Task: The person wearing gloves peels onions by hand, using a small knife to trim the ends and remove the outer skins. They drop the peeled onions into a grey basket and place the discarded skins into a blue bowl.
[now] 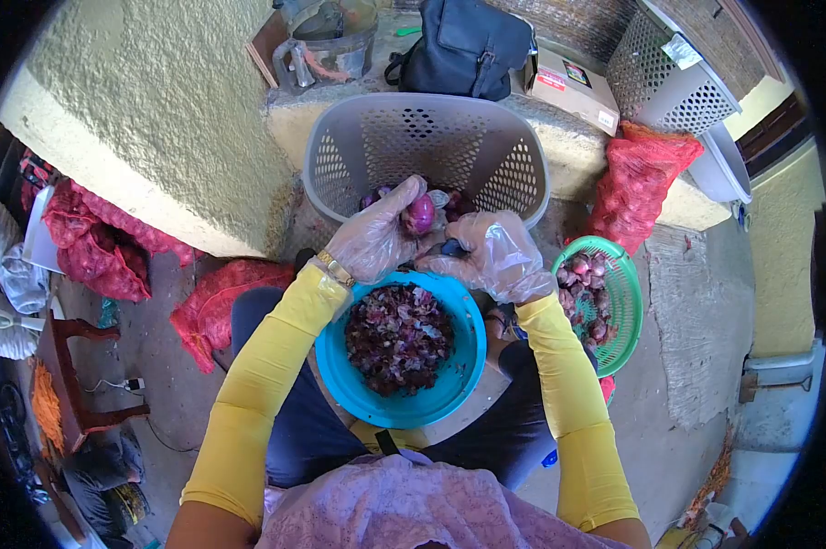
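Note:
My left hand (373, 233), in a clear plastic glove, is closed around a purple-red onion (419, 215). Close beside it, my right hand (493, 256), gloved the same way, has its fingers curled around a small dark object (451, 248); its kind is hard to make out. Below both hands is a turquoise basin (472, 352) with a heap of onion skins (399, 337) inside. Just beyond the hands stands a grey perforated basket (340, 174); purple onions show at its bottom, partly hidden by my hands.
On the right is a green colander (628, 302) of onions, with a red mesh sack (642, 188) behind it. More red sacks (230, 306) lie on the left. A black backpack (468, 50) and a cardboard box (573, 87) sit on the ledge ahead.

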Action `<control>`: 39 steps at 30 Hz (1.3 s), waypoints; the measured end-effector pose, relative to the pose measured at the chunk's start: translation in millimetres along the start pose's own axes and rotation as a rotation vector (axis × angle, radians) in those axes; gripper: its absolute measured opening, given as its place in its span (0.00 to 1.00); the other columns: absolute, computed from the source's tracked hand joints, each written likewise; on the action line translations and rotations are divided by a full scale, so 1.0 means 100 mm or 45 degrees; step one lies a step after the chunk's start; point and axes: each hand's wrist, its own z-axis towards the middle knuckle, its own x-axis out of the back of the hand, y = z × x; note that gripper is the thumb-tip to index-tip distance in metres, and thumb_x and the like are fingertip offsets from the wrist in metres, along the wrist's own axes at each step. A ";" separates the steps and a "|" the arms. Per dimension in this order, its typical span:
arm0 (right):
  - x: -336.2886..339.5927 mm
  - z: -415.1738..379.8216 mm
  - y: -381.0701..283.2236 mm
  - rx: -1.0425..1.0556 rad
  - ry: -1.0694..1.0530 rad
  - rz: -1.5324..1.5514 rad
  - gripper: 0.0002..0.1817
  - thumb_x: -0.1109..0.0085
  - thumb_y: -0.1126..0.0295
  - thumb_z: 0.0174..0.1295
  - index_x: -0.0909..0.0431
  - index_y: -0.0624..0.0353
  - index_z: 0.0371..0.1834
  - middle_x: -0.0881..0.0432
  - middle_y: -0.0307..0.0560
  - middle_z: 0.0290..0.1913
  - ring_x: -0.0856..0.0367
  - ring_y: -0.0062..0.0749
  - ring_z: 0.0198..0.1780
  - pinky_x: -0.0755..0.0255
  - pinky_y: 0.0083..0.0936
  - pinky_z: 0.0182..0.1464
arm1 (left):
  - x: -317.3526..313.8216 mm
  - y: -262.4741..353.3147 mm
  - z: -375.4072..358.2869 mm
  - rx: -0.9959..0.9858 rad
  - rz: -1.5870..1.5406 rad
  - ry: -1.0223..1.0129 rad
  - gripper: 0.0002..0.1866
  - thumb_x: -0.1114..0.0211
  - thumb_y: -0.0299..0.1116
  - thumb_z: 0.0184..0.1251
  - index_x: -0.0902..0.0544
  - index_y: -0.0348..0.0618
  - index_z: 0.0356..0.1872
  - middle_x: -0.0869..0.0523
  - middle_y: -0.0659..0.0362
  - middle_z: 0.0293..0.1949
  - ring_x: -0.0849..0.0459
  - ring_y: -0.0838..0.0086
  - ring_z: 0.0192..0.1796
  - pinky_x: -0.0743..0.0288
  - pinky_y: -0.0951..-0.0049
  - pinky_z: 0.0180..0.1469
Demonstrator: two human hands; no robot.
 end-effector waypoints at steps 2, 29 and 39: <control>0.05 0.01 -0.04 -0.033 0.008 -0.053 0.22 0.29 0.44 0.63 0.09 0.54 0.39 0.11 0.55 0.31 0.11 0.56 0.35 0.19 0.50 0.40 | 0.04 0.01 0.00 0.009 0.062 0.067 0.19 0.41 0.47 0.86 0.20 0.40 0.59 0.14 0.52 0.55 0.14 0.57 0.58 0.16 0.53 0.66; -0.14 0.00 -0.01 -0.213 0.265 0.107 0.25 0.22 0.49 0.61 0.11 0.60 0.48 0.11 0.59 0.38 0.12 0.58 0.41 0.19 0.45 0.45 | -0.10 -0.09 0.02 -0.005 -0.019 0.124 0.15 0.37 0.36 0.82 0.18 0.35 0.58 0.12 0.54 0.48 0.15 0.70 0.42 0.18 0.74 0.41; -0.14 0.04 -0.03 -0.206 0.207 0.195 0.24 0.30 0.46 0.67 0.11 0.60 0.43 0.13 0.65 0.34 0.13 0.63 0.41 0.21 0.53 0.45 | -0.05 -0.08 0.01 0.026 -0.045 0.075 0.16 0.38 0.36 0.82 0.18 0.35 0.59 0.12 0.53 0.53 0.17 0.72 0.41 0.17 0.74 0.44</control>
